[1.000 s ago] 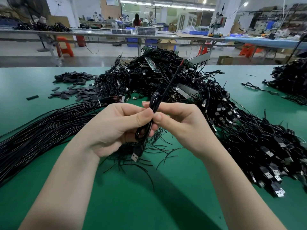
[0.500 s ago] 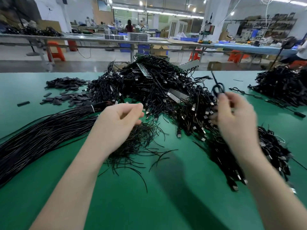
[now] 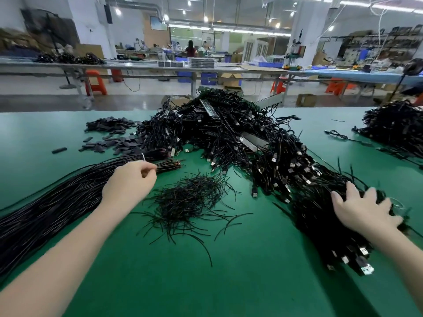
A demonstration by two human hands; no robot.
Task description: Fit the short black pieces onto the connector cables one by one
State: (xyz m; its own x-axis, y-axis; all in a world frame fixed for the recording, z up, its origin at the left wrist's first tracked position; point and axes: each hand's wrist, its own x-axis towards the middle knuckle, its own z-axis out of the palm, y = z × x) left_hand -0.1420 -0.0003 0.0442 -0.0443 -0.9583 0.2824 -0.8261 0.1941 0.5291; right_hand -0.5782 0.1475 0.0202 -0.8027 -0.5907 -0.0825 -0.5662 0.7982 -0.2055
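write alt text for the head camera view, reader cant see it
Over a green table, a person's left hand pinches at the end of a tied bundle of black cables, while the right hand rests spread on a pile of connector cables. Short black pieces lie behind.

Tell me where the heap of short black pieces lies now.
In the head view the heap of short black pieces lies on the green table, far left, beyond the left hand and beside the big cable pile.
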